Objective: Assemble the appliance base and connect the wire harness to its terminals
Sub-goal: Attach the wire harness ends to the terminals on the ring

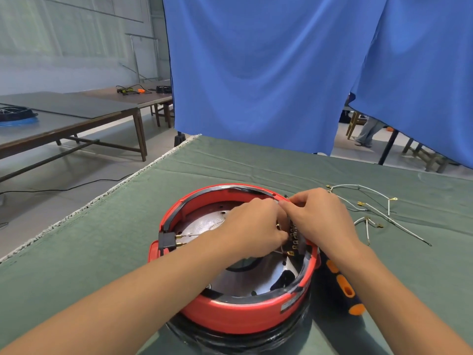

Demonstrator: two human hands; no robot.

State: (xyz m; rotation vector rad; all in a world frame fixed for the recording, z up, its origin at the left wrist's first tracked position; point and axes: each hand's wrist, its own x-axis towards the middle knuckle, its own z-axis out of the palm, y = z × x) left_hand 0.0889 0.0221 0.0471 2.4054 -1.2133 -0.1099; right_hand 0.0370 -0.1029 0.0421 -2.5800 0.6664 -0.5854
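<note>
Two hands are working together at the black terminal strip (294,237) mounted inside the right wall of the round red plastic appliance base (238,311), which is sitting on a black wrapped support at the near middle of the green cloth-covered surface (256,162). The left hand (253,224) is curling its fingers around a thin white wire lead (281,249) beside the strip, grasping it. The right hand (317,213) is pinching something small at the rim above the strip; what it is grasping cannot be made out. The step in hand appears to be seating a brass connector on its terminal. The next move probably calls for aligning the connector squarely with its tab and pressing firmly. More loose white wire leads with brass ends (368,211) are lying just right of the base, unconnected. An orange-and-black-handled screwdriver (344,288) is lying beside the base under the right forearm.
</note>
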